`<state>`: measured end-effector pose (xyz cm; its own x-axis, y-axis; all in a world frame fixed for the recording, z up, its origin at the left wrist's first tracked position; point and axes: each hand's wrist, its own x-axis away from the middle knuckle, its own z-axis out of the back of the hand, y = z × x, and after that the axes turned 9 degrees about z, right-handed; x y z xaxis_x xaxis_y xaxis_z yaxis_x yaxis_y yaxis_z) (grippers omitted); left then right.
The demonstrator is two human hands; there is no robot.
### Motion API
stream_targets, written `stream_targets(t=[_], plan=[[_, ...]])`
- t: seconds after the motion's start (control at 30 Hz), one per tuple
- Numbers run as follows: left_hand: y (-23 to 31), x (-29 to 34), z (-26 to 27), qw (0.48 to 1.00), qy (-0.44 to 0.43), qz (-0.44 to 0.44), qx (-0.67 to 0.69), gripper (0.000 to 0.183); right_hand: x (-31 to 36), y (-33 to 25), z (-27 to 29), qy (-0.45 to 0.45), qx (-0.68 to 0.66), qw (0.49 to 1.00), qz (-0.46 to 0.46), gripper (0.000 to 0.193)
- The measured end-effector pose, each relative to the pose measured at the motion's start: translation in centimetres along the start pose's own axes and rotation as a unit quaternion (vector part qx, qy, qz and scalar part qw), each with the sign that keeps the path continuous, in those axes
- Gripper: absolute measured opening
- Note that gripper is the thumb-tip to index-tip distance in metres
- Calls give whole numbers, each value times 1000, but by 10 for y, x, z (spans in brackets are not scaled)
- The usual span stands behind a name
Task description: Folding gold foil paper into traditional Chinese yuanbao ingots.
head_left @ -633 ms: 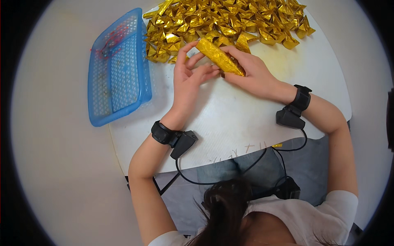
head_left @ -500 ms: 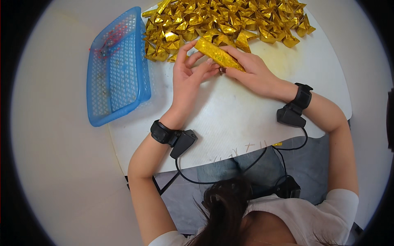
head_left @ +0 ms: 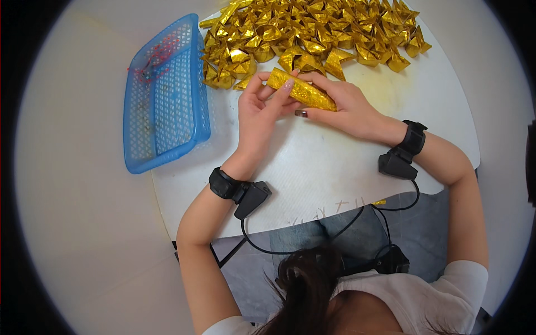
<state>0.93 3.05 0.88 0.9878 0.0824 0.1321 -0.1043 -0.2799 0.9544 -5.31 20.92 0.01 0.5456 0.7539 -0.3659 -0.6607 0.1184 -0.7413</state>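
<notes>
Head view, looking straight down: both hands meet over the white round desk (head_left: 335, 173), working one long gold foil roll (head_left: 302, 89). Left hand (head_left: 258, 117) is up on its edge, fingers spread narrow and curled, fingertips (head_left: 287, 86) pressing onto the near-left end of the roll. Right hand (head_left: 347, 107) cups the roll from the other side, thumb tucked under, fingers wrapped over its right end — so the roll is pinched between the two hands, tilted, its left end higher up in the picture. Just beyond the hands, touching distance from the fingertips, a big heap of folded gold foil pieces (head_left: 312, 39) covers the far part of the desk. Off to the left of the left hand, a blue plastic mesh basket (head_left: 167, 145) hangs partly over the desk rim. Black wrist bands (head_left: 223, 183) with cabled boxes sit on both wrists, cables trailing down toward the person's lap.
</notes>
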Motion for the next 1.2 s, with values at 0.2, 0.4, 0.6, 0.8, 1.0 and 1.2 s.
stream_targets(t=[0.2,0.4,0.6,0.8,1.0,1.2], plan=[[-1,-2,5,1000,14,19,12,14,-4,0,2,49,-108,993,6,41],[-1,0,2,999,-37,-7,-9,26,-4,0,4,44,-103,994,7,36],[-3,-1,5,999,-48,-3,-7,32,-3,5,2,44,-104,993,16,38],[-2,1,6,999,-36,-5,-11,27,-1,4,3,7,-73,997,-16,46],[0,0,5,1000,-13,4,-9,21,-1,1,4,-6,-58,998,-14,46],[-1,-1,5,1000,-4,14,13,21,-1,0,6,-30,-64,997,-39,44]])
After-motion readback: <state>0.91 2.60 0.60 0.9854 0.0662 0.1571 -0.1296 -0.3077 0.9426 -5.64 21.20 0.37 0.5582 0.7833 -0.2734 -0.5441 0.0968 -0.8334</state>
